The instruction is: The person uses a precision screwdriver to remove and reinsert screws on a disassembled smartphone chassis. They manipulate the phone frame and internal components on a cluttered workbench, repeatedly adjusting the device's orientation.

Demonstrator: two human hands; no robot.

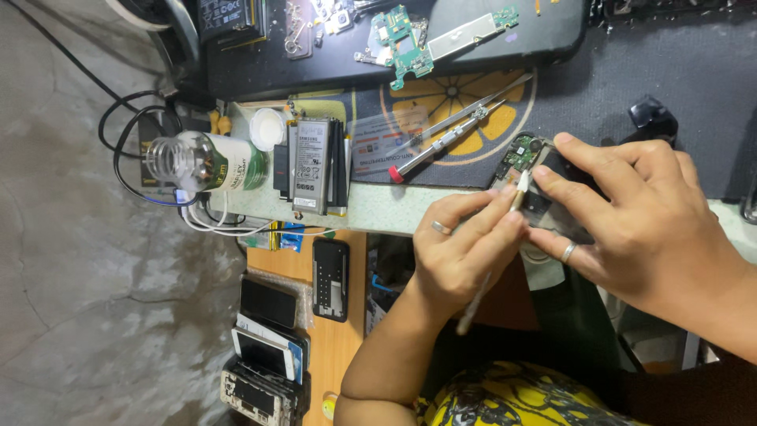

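Note:
My left hand [461,252] is shut on a thin white stick tool [475,302], pinched between thumb and fingers, with its tip resting on an opened phone [520,154]. The phone has its back off and shows a green circuit board at its top end. It lies at the table's front edge. My right hand [631,213] grips the phone from the right, fingers laid across its body and covering most of it. Each hand wears a ring.
Tweezers [465,110] and a red-tipped screwdriver [438,146] lie on a citrus-print mat [449,95]. Further left are a stack of phone batteries [311,166], a glass jar [201,162] and cables [126,150]. Loose circuit boards [406,43] sit behind. A wooden drawer [347,347] below holds several phones [268,347].

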